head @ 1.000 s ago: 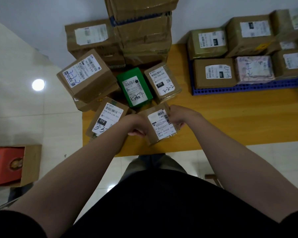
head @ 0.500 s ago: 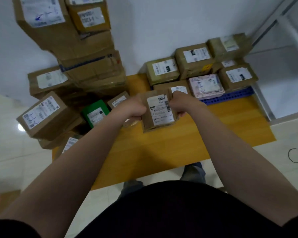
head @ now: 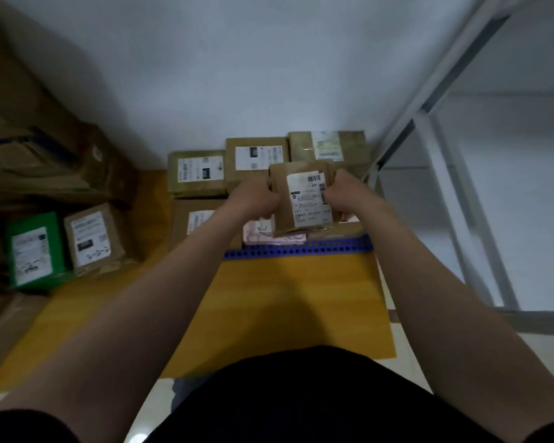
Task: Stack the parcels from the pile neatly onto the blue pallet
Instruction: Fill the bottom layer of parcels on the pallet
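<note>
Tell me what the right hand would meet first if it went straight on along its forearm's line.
Past its held parcel, likely the middle back-row parcel on the blue pallet; the right hand may pass above it.

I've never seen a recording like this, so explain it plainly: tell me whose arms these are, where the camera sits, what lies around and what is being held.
There is no machine here. The two bare arms belong to a person, and the camera is worn on their head, looking forward and down. The left hand and the right hand grip a small brown parcel by its sides, white label up, above the blue pallet. On the pallet lie several parcels, among them a back-row brown parcel and a pink parcel. The pallet rests on a yellow wooden surface by a white wall. To the left sits the pile, including a green parcel and a tan parcel beside it.
</note>
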